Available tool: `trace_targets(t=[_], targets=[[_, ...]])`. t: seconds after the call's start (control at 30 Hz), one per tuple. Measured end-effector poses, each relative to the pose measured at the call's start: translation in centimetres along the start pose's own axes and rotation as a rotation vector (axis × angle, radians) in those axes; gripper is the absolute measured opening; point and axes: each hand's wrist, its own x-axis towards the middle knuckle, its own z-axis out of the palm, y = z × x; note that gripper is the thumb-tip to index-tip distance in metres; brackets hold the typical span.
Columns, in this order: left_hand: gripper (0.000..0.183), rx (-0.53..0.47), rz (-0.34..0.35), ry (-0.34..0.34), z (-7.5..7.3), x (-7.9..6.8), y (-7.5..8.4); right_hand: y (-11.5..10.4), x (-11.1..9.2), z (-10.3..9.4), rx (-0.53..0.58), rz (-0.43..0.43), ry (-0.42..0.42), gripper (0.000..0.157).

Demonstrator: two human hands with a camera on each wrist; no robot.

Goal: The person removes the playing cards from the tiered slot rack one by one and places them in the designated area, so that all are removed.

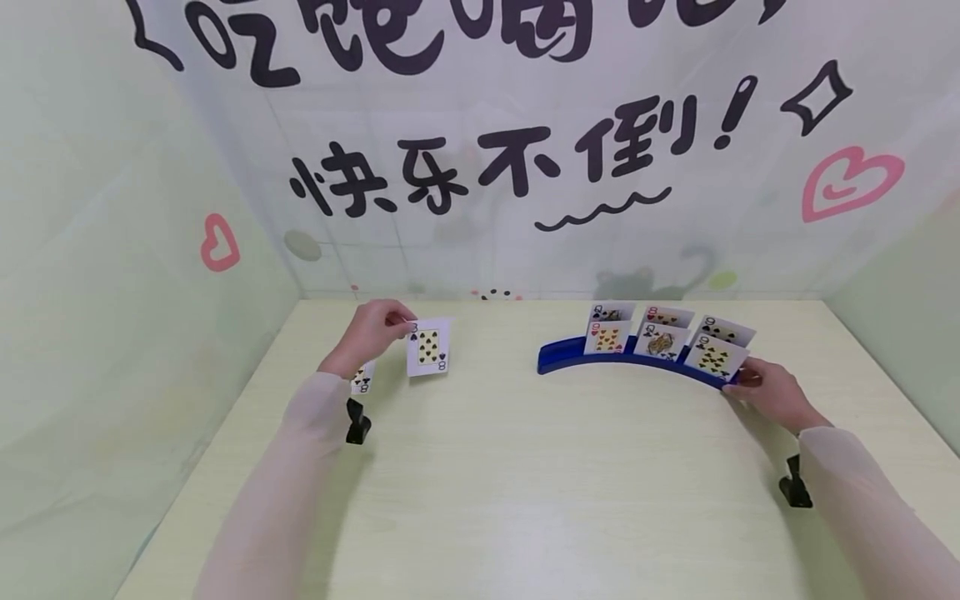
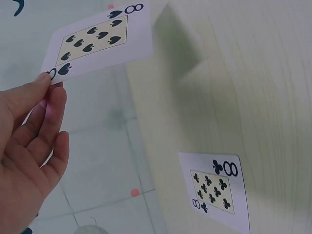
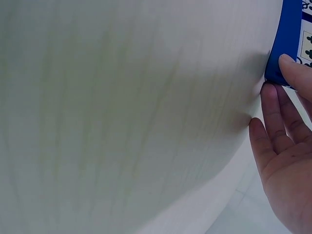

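Note:
Between thumb and fingers, my left hand [image 1: 371, 335] pinches one corner of an eight of spades [image 1: 429, 348], raised over the table with its face showing. An eight of clubs [image 2: 214, 190] lies face up on the table below that hand, partly covered by the wrist in the head view. On the right, a curved blue card holder [image 1: 558, 357] carries two rows of upright playing cards [image 1: 660, 342], three in front and three behind. My right hand [image 1: 776, 395] grips the holder's right end, the thumb [image 3: 295, 73] on its front face and a fingertip against the end.
The pale wooden table [image 1: 510, 467] spans between both arms. Behind it hangs a printed cloth [image 1: 465, 250] with dark lettering. Small black pieces [image 1: 358, 422] sit beside both cuffs. Pale green side panels [image 1: 112, 292] border the table.

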Motion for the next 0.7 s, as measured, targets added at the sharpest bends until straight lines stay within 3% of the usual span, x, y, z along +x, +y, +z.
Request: trace_targets(t=[0.2, 0.43, 0.7], targets=[[0.018, 0.012, -0.072, -0.09, -1.4, -0.2, -1.5, 0.1, 0.0, 0.1, 0.003, -0.006, 0.004, 0.058], [0.021, -0.015, -0.147, -0.146, -1.9, -0.3, -2.4, 0.2, 0.0, 0.1, 0.007, 0.007, 0.002, 0.059], [0.022, -0.016, -0.187, -0.125, -1.2, -0.2, -3.8, 0.1, 0.0, 0.1, 0.001, 0.002, 0.007, 0.057]])
